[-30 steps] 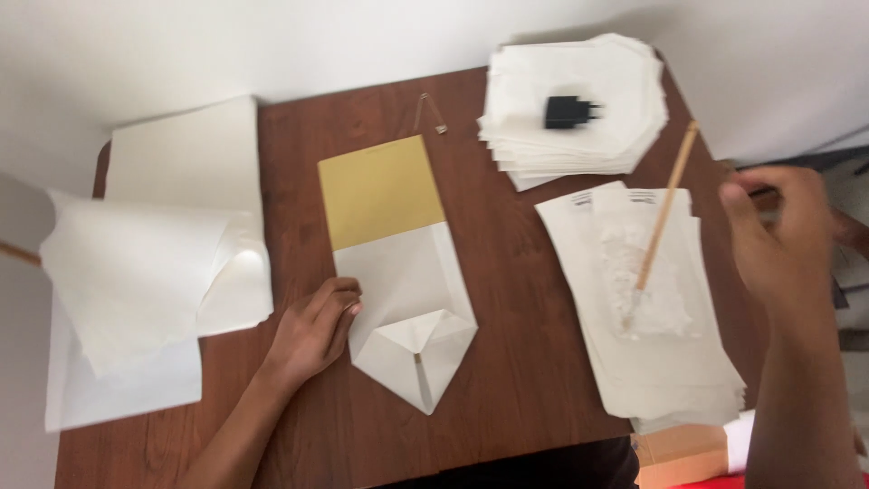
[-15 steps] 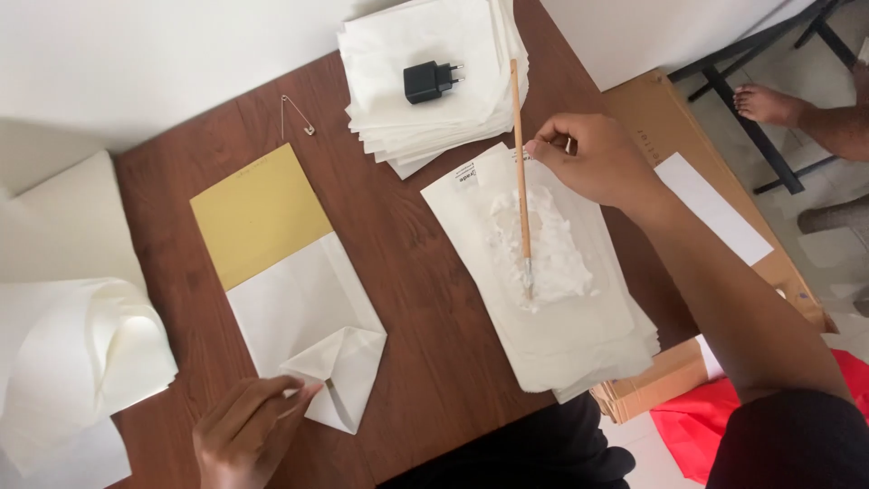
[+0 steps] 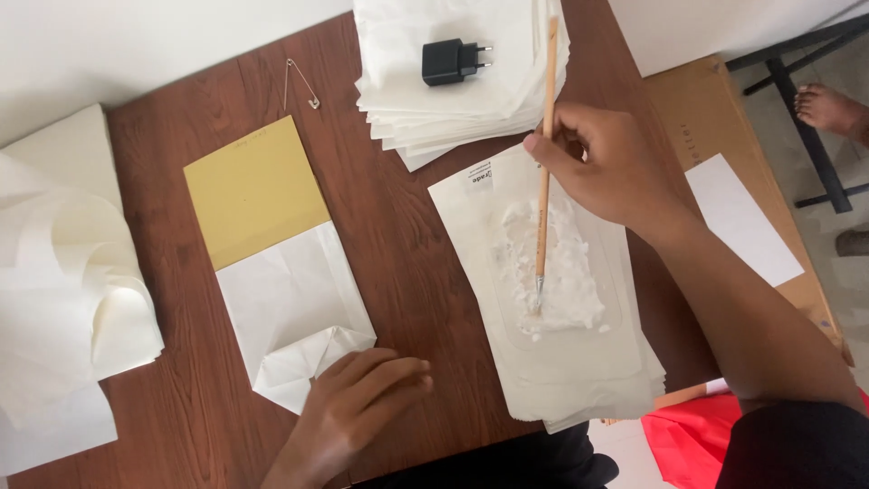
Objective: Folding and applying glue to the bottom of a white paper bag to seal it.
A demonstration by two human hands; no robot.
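My right hand (image 3: 608, 161) grips a thin wooden brush (image 3: 544, 154), its tip dipped into a smear of white paste (image 3: 554, 267) on a stack of white sheets (image 3: 561, 353). My left hand (image 3: 358, 407) lies flat, fingers together, pressing the folded lower end of a paper bag (image 3: 294, 303) whose upper part is covered by a yellow card (image 3: 253, 188). The bag's bottom flap is creased into a point under my fingers.
The brown wooden table (image 3: 398, 226) carries a pile of white paper (image 3: 453, 109) with a black plug adapter (image 3: 450, 62) on top, a safety pin (image 3: 300, 83), and loose curled sheets (image 3: 63, 299) at the left. A cardboard box (image 3: 724, 154) and someone's bare foot (image 3: 828, 107) are at the right.
The view has swung right and nearer. My right hand brought the brush down into the paste. My left hand slid over the bag's folded end.
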